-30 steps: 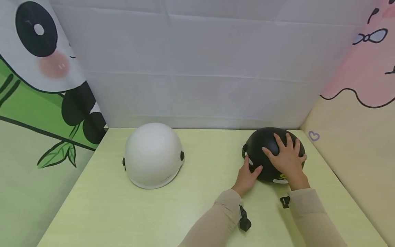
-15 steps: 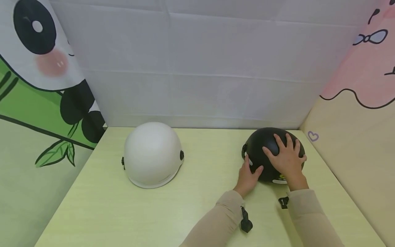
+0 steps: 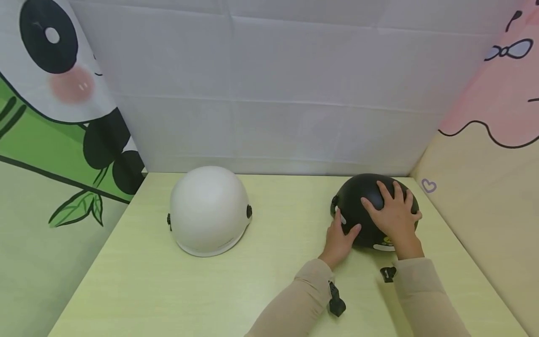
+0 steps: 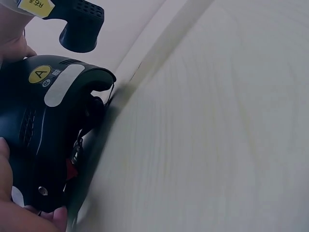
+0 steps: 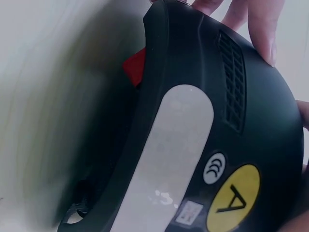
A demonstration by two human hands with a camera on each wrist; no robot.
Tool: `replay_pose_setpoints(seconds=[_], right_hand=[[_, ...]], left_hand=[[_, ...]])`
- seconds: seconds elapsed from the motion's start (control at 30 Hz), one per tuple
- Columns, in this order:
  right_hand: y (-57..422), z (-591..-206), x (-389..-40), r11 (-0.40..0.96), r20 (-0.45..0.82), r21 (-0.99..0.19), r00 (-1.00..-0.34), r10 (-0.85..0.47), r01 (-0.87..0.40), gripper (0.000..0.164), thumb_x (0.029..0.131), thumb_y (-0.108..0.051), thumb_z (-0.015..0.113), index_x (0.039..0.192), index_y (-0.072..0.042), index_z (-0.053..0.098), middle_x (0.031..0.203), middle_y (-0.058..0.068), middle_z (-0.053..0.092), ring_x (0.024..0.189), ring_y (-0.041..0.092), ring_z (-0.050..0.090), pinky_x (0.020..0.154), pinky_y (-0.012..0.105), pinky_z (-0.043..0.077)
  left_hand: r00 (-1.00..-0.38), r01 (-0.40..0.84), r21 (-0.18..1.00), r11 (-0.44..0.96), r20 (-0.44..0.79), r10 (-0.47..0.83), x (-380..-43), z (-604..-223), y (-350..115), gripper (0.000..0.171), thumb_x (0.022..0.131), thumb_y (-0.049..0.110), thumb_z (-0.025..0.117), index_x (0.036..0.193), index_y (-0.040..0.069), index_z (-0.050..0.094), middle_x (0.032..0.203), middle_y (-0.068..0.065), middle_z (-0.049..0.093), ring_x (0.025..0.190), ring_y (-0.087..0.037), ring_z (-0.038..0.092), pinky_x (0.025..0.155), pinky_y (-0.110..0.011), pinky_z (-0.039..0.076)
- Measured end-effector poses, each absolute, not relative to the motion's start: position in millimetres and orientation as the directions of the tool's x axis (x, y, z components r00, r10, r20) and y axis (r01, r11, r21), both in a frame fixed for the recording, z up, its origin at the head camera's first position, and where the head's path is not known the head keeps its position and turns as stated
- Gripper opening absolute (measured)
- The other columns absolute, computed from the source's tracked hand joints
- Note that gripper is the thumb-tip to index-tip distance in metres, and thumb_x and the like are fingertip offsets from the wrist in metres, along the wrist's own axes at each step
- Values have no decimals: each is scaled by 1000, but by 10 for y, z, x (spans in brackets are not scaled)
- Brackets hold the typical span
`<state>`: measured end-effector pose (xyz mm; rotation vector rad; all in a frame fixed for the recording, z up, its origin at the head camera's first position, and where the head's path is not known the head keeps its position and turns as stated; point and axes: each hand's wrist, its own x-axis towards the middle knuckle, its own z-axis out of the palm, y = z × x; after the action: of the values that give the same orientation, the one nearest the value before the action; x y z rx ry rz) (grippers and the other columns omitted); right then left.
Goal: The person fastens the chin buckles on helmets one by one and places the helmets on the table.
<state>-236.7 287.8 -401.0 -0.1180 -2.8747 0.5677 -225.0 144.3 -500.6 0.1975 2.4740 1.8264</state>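
Note:
A black helmet (image 3: 355, 201) rests dome up at the table's far right, between both hands. My left hand (image 3: 338, 243) grips its near left edge. In the left wrist view, its fingertips (image 4: 59, 218) curl around the rim. My right hand (image 3: 393, 217) lies spread over the top of the dome, fingers apart and fairly straight. The right wrist view shows a yellow round sticker (image 5: 234, 198) marked A, a pale oblong strip (image 5: 174, 145) and a red piece (image 5: 136, 66) at the helmet's lower edge. The helmet's inside is mostly hidden.
A white helmet (image 3: 209, 210) stands dome up on the table's left half, untouched. The pale yellow-green table (image 3: 168, 299) meets a grey-white sheet (image 3: 269, 93) at the back. Cartoon-printed walls flank both sides. Black wrist devices (image 3: 337, 302) hang near the sleeves.

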Motion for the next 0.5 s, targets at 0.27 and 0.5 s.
replay_pose_setpoints(seconds=[0.27,0.5], right_hand=[[2868,-3948,-2360,914,188,-405,-974,128,42,84,92,-68,43,155,-14,27,156,27,10,137,57,0,79,86,9],[2851,-3872,-2343,908,168,-415,-976,140,59,85,92,-70,40,155,-14,26,154,28,12,136,58,1,79,87,9]], left_hand=[[-990,87,965,246,56,133,-2247,-4958,1425,80,95,49,59,156,12,22,152,-13,34,138,-33,31,107,-48,31],[-992,75,980,186,54,115,-2217,-4883,1403,78,94,48,61,155,15,25,152,-8,34,138,-26,31,108,-45,30]])
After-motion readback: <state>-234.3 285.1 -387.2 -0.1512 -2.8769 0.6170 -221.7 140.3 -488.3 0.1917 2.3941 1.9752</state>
